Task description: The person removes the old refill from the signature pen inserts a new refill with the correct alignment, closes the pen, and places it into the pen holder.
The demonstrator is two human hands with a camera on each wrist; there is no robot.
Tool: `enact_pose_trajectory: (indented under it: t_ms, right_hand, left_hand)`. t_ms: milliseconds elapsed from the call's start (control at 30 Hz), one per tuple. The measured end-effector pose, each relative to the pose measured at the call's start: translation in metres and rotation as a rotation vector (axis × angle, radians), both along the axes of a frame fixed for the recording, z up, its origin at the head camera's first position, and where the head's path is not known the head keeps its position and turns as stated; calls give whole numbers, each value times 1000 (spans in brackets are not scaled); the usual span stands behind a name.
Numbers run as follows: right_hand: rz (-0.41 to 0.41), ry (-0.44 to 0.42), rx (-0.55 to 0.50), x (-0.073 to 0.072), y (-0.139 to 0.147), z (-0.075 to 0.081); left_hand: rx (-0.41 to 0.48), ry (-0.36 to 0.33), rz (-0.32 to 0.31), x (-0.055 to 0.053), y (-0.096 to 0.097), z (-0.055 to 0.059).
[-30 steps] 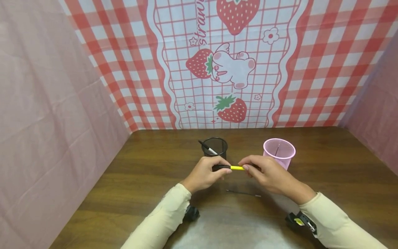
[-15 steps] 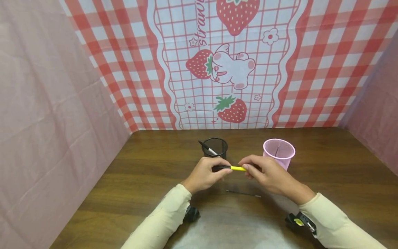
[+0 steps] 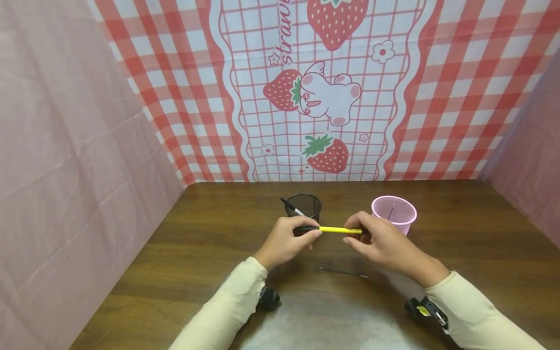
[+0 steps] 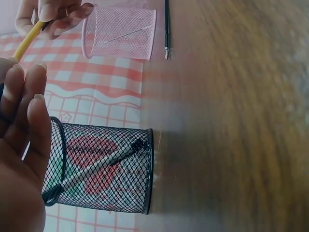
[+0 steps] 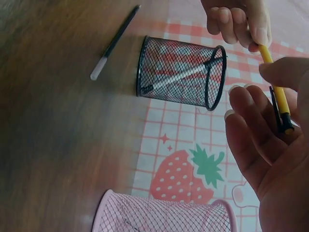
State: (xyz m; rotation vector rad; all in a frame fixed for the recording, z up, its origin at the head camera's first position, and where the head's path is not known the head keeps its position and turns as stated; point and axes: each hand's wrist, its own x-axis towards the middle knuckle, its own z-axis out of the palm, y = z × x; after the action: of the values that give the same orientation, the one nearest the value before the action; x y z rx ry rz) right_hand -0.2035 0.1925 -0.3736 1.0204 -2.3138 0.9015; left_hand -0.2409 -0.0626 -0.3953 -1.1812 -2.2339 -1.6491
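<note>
Between my hands a yellow pen (image 3: 334, 229) with a black grip, clip and end lies level above the table. My left hand (image 3: 284, 241) pinches its black grip end between thumb and fingers. At the pen's clip end, my right hand (image 3: 382, 245) is loosened, with index finger and thumb spread apart. Its thumb crosses over part of the barrel in the right wrist view, where the black clip (image 5: 276, 108) shows beside the fingers. On the table below lies a thin dark pen refill (image 3: 342, 272) with a pale end.
A black mesh cup (image 4: 104, 193) behind my left hand holds a white pen (image 5: 181, 77) with black ends. Behind my right hand stands a pink mesh cup (image 3: 402, 228) with a thin rod inside. A strawberry-print cloth (image 3: 332, 97) hangs behind the table.
My right thumb and index finger have spread from their pinch on the pen, and more of the yellow barrel shows. The left hand keeps its grip, shifted slightly left and up.
</note>
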Motion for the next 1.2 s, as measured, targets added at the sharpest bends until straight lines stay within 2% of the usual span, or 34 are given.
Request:
enact_pose_trajectory:
  t_ms: [167,267,567,867,933,1133,1200]
  right_hand:
    - [4,70,-2,-1,-2,-3]
    - [6,84,-8,-1,-3,-4]
    - [-6,42,-2,0,-4,-3]
    - [-15,-21,16,1,-3,-3]
    - [-8,-41,14,1,-3,-3]
    - [-5,-77,8,1,-3,-3]
    - [-4,-82,7,1,-4,-3]
  left_hand:
    - [-32,-6,2,0,-1,0]
    - [-44,2,-10,1,-1,0]
    - [-25,15,-52,0,-1,-1]
    - [-28,-11,-27,2,1,0]
    - [-27,-18,-25,4,2,3]
    - [-28,-1,-22,19,2,22]
    - [-26,10,-24,21,2,24]
